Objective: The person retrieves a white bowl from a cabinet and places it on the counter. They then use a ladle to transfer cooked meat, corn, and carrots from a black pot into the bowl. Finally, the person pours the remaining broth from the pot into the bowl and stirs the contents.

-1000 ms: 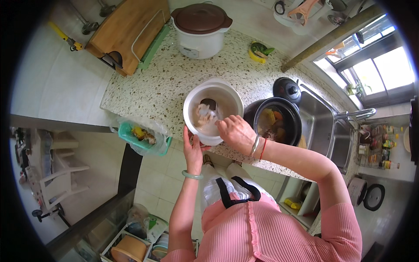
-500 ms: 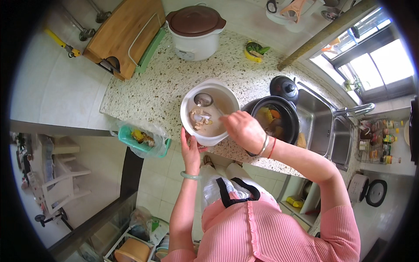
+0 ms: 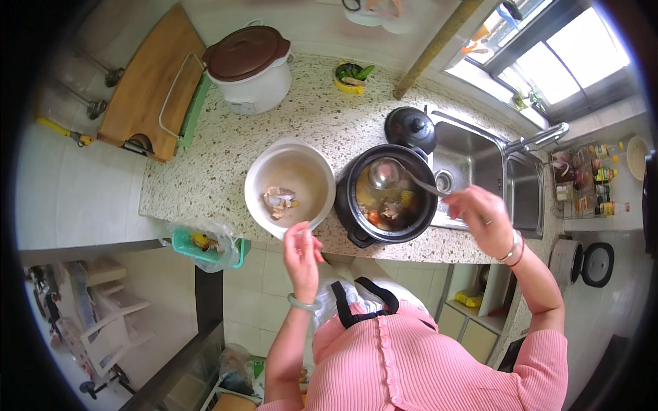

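While the left hand (image 3: 302, 255) rested open-fingered against the near rim of the white bowl (image 3: 290, 186), the right hand (image 3: 481, 218) gripped a ladle (image 3: 401, 177) whose handle ran leftward to its cup above the black pot (image 3: 386, 194), just right of the bowl.

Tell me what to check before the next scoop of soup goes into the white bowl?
1. Ladle held by right hand: ok.
2. Ladle over the black pot: ok.
3. Left hand steadying the white bowl at its near rim: ok.
4. Bowl beside the pot: ok.
5. Room left in bowl: ok, only a few pieces inside.
6. Ladle full: cannot tell.
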A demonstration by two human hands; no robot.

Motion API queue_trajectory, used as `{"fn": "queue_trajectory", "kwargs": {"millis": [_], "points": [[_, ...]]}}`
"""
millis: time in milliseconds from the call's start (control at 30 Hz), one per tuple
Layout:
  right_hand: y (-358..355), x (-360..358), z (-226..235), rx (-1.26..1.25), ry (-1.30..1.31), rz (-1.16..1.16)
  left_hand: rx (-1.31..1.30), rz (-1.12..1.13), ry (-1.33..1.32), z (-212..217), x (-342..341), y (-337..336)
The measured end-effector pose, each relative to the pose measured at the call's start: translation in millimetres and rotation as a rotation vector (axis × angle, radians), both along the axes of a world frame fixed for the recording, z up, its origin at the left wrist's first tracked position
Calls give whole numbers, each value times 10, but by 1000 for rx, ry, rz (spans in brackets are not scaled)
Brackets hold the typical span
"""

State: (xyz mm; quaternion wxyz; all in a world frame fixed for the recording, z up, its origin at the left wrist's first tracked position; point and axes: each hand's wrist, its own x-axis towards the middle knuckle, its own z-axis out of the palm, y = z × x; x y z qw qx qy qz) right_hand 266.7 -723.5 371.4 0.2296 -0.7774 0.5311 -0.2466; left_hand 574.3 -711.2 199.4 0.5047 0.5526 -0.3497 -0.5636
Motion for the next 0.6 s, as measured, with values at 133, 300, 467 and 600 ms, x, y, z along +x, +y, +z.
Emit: {"fn": "queue_trajectory", "kwargs": {"millis": [133, 300, 467, 600], "points": [[65, -61, -529, -181, 382, 264, 111, -210, -32, -27, -313, 13], [42, -91, -858, -269, 540, 427, 206, -232, 10, -67, -484, 116], [-107, -100, -930, -201, 607, 563, 218, -192, 68, -148, -556, 188], [-214, -242, -871, -95, 564, 635, 207, -166, 80, -155, -581, 190]]}}
